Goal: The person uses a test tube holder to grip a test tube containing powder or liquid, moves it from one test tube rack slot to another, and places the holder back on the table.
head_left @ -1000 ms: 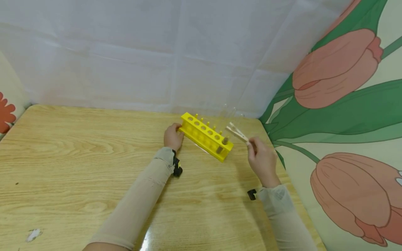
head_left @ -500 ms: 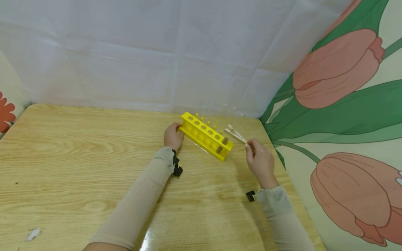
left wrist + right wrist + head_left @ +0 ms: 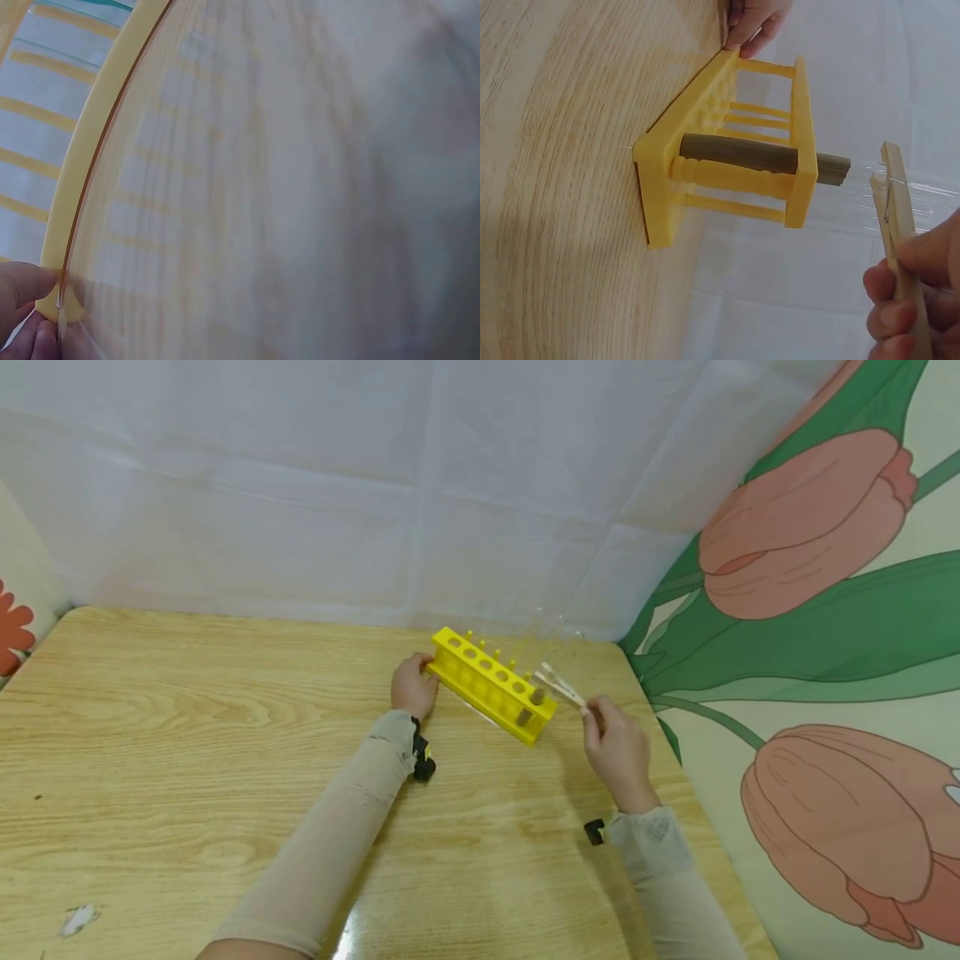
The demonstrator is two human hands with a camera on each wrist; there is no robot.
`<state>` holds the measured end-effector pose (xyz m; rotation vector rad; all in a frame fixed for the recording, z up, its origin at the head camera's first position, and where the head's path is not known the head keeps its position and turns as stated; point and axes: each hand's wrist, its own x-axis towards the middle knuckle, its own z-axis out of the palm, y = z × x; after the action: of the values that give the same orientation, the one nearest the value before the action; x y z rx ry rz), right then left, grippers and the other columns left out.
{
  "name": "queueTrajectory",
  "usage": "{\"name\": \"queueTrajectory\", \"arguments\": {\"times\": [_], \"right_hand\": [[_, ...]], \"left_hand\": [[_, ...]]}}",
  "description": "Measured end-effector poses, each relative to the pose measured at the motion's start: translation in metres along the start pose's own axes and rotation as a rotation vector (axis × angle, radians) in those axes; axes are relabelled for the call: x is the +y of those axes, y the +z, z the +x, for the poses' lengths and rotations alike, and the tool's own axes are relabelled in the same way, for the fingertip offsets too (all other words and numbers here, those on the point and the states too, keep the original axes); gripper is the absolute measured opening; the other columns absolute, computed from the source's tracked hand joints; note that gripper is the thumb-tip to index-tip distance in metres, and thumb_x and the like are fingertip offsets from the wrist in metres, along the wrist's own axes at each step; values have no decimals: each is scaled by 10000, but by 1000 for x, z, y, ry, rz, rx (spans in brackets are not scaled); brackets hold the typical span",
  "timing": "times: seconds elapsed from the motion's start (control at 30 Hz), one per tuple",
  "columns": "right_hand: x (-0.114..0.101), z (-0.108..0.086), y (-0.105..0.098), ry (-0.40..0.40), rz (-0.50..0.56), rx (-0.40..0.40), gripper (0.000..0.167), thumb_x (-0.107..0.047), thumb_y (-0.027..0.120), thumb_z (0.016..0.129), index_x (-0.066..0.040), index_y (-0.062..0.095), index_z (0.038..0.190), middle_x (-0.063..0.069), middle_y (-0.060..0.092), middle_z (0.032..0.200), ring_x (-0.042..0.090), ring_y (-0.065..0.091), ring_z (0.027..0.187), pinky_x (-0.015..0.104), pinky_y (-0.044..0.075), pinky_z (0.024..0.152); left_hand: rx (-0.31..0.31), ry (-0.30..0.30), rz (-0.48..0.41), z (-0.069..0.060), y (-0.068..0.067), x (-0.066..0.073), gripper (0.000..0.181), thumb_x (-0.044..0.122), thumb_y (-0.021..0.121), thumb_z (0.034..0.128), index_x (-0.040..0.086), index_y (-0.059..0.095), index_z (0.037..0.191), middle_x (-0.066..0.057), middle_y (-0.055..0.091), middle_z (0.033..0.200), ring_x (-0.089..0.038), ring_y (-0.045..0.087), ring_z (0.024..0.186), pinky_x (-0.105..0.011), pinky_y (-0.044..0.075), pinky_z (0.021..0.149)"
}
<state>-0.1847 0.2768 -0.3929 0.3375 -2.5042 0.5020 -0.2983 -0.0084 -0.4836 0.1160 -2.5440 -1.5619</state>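
At its left end, the yellow test tube rack [image 3: 486, 672] is pinched at the base by my left hand [image 3: 414, 687]; the left wrist view shows the thumb on the rack's edge [image 3: 75, 187]. A dark brown cylinder [image 3: 742, 152] stands in the right end hole, its top sticking out. My right hand [image 3: 618, 750] grips a light wooden clamp [image 3: 562, 685], whose tips are just above and behind that end. In the right wrist view, the clamp [image 3: 901, 202] has its tips spread beside clear tubes; whether they touch one I cannot tell.
Clear, hard-to-see tubes [image 3: 551, 625] rise behind the rack's right half, near its rear pegs. A white cloth [image 3: 300, 493] hangs along the table's back edge, and a tulip-patterned cloth [image 3: 810, 643] borders the right side. The wooden table [image 3: 225, 760] extends leftward.
My right hand has moved a little left and toward the front, bringing the clamp's tips closer to the rack's right end. The left hand and rack have kept their place.
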Motion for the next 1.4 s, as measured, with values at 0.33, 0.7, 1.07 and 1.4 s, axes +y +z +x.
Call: {"name": "queueTrajectory", "arguments": {"times": [0.33,0.7,1.07,1.4], "right_hand": [[2,-5,8,17,-18,-25,84,-77,673,954,0,656,982,116,654,729,241,544,525,374,410,423],[3,-9,10,50,-21,-16,88,-98,680,951,-18,661,982,95,649,714,249,540,528,415,404,425],[2,-8,12,29,-32,-23,87,-91,687,949,-14,667,985,101,652,726,254,554,534,409,411,417],[2,-12,14,47,-73,-94,92,-98,674,964,-8,670,983,97,644,720,214,527,526,360,396,421]], "left_hand": [[7,-3,-9,-1,-1,0,354,33,634,978,-25,600,1326,-222,609,1306,-360,562,1237,-436,454,1080],[15,13,-5,0,0,2,354,28,643,967,-27,607,1315,-221,620,1296,-357,570,1230,-430,452,1080],[25,27,-13,-1,-2,2,354,19,641,963,-38,607,1310,-232,622,1279,-370,572,1218,-444,454,1075],[16,12,-7,0,-1,1,351,28,647,962,-28,611,1307,-224,623,1280,-362,573,1218,-441,456,1073]]}}
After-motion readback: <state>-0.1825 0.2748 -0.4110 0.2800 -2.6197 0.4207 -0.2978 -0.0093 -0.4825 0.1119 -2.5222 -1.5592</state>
